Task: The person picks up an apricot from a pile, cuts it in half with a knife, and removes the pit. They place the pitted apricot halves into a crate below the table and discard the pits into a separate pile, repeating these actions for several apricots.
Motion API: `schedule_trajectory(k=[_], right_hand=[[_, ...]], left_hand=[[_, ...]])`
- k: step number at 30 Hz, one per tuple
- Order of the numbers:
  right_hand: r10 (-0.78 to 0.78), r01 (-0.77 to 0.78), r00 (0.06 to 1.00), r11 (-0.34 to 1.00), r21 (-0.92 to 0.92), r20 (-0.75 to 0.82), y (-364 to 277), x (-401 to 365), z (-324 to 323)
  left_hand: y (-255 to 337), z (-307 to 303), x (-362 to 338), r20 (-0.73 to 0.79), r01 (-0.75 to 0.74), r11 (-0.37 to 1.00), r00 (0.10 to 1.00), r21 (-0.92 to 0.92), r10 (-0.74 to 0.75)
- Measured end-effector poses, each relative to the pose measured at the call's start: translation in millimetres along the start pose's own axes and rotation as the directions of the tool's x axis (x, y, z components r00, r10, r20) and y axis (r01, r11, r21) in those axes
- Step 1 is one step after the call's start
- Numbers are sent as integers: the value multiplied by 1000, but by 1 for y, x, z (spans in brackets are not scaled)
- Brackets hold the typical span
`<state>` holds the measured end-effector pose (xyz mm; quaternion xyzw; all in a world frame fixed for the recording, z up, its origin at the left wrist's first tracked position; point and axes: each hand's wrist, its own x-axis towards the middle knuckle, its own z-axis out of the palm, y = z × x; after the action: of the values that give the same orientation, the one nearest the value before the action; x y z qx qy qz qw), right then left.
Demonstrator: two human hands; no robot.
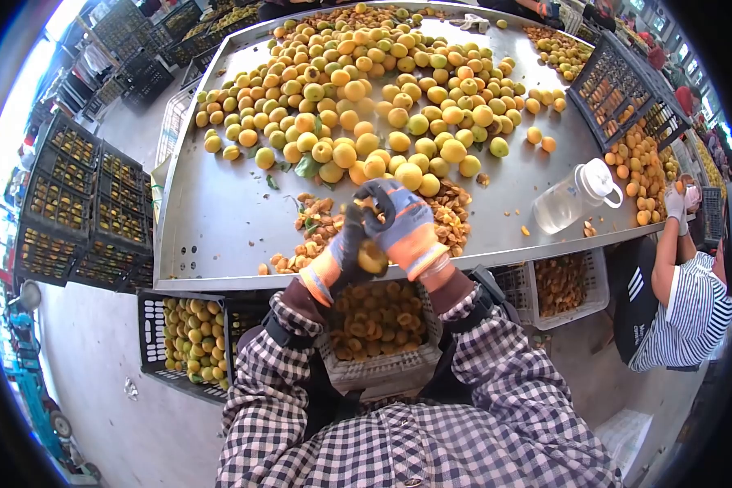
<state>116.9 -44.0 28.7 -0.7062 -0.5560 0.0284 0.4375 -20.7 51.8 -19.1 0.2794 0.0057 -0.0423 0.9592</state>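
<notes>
My left hand (346,254), in a grey and orange glove, is closed beside an apricot (372,259) that shows below the fingers. Touching it from the right, my right hand (405,224) wears a matching glove, with fingers curled in; what they pinch is hidden. Both hands are over the front edge of the metal table (496,236). Under them, between my knees, a light crate (374,374) holds opened apricots (378,321). Small brown-orange pieces (455,215) lie heaped on the table on either side of my hands.
A large pile of whole apricots (358,98) covers the table's far part. To the right stand a water bottle (573,195) and a tilted black crate (626,89). Crates of fruit (191,337) sit below left, stacked crates (81,203) farther left. A co-worker in a striped shirt (691,313) works at right.
</notes>
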Motion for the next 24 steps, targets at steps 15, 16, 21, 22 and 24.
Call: schedule_trajectory(k=[15,16,21,22,24], right_hand=[[372,-309,923,868,-389,96,68,32,-36],[344,-241,929,843,-481,136,64,34,-33],[435,-328,889,824,-462,145,54,41,-30],[468,-390,873,838,-381,136,57,43,-31],[430,-429,889,902,-44,154,62,39,-34]], left_hand=[[11,70,-20,-130,5,525,971,851,202],[12,68,-21,-126,-1,525,970,851,206],[11,55,-20,-266,46,506,889,861,372],[10,51,-20,-224,11,415,855,910,468],[11,42,-18,-166,-76,350,775,934,610]])
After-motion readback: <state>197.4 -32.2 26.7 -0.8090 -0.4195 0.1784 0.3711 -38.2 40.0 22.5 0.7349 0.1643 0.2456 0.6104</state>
